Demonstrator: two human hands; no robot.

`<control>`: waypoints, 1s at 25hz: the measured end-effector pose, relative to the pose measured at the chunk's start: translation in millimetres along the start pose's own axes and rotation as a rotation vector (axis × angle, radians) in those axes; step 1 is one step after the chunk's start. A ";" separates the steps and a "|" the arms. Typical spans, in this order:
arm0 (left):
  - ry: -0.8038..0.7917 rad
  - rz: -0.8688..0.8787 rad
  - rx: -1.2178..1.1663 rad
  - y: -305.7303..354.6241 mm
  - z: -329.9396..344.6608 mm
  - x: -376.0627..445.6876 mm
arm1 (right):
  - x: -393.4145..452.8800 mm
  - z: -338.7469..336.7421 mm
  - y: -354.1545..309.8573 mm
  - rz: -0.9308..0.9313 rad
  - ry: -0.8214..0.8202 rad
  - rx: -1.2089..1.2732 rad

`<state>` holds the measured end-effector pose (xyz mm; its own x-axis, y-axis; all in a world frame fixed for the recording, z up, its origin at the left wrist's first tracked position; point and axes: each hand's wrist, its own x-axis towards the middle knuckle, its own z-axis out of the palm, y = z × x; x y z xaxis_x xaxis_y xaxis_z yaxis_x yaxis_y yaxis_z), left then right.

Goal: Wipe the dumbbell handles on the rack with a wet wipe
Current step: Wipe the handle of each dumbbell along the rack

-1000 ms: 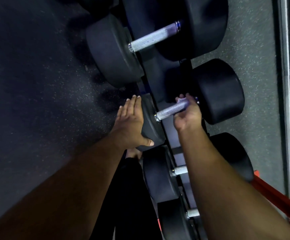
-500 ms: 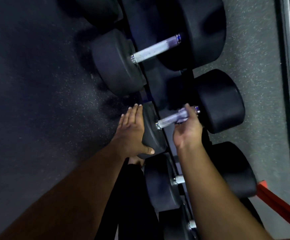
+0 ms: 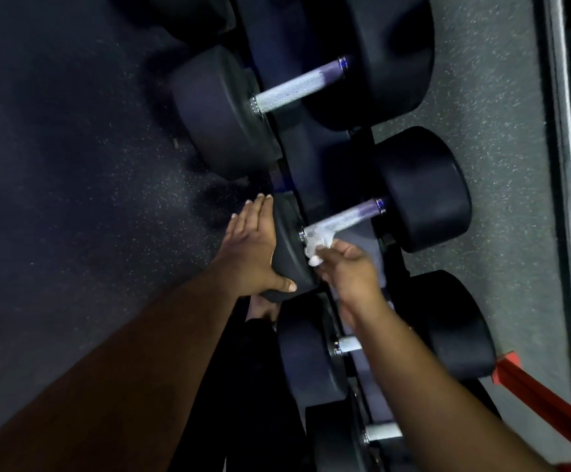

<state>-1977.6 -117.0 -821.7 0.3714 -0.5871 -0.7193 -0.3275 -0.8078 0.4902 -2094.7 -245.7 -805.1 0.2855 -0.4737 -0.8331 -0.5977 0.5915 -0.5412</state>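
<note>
Both hands are working: left hand (image 3: 250,248) fingers (image 3: 258,207) flat, bracing the dumbbell (image 3: 423,189); right hand (image 3: 350,272) fingers pinching the wipe (image 3: 316,241) at the handle (image 3: 352,216) end nearest them, likely sliding outward next.

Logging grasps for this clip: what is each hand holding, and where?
Right hand pinches the crumpled white wet wipe by its lower end. Left hand holds nothing; it rests flat on the black dumbbell head.

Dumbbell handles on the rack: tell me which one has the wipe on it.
The second handle from the top; the right hand holds the wet wipe against its near end. The others are bare.
</note>
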 end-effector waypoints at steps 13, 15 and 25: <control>0.002 -0.016 -0.020 7.3 -3.6 -10.1 | 11.8 -23.7 17.0 -0.734 -0.238 -1.499; 0.086 -0.007 -0.034 8.3 5.7 -20.7 | -11.4 -58.7 41.5 -0.573 -0.074 -1.107; -0.043 0.071 0.087 47.0 171.5 -130.3 | -94.2 -152.6 136.8 0.177 0.628 0.237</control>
<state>-2190.4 -69.4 -789.3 0.3074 -0.6383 -0.7057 -0.4263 -0.7555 0.4975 -2317.6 -219.7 -783.1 -0.3318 -0.6022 -0.7261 -0.3946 0.7878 -0.4730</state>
